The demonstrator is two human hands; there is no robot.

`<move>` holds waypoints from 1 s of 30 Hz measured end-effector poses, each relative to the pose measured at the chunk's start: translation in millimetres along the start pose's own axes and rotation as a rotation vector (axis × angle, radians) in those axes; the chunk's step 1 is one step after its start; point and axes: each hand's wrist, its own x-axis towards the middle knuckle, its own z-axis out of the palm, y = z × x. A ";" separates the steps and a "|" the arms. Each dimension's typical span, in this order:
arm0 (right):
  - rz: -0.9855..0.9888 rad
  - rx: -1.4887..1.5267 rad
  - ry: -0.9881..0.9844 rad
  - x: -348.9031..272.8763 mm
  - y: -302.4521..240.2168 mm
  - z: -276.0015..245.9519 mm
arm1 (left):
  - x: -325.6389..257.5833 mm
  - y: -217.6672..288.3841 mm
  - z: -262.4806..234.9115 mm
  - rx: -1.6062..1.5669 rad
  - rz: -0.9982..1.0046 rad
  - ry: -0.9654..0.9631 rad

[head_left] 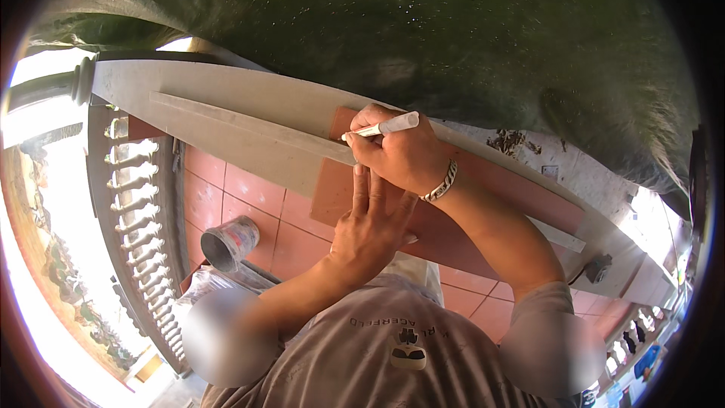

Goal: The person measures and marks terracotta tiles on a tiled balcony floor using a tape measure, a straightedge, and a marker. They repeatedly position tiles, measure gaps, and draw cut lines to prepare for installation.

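Head view: your right hand grips a white marker against the straightedge; your open left hand presses the terracotta tile.

L hand is lying flat, palm down, fingers stretched fwd and close together, forearm coming up from lower left. R hand is curling into a writing grip, thumb and fingers pinching shut, wrist bent, R forearm crossing in from lower right, just above L fingertips.
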 end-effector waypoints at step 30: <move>0.447 -0.189 0.084 -244.2 27.4 -270.4 | 3.7 12.2 -2.6 0.127 -0.057 -0.041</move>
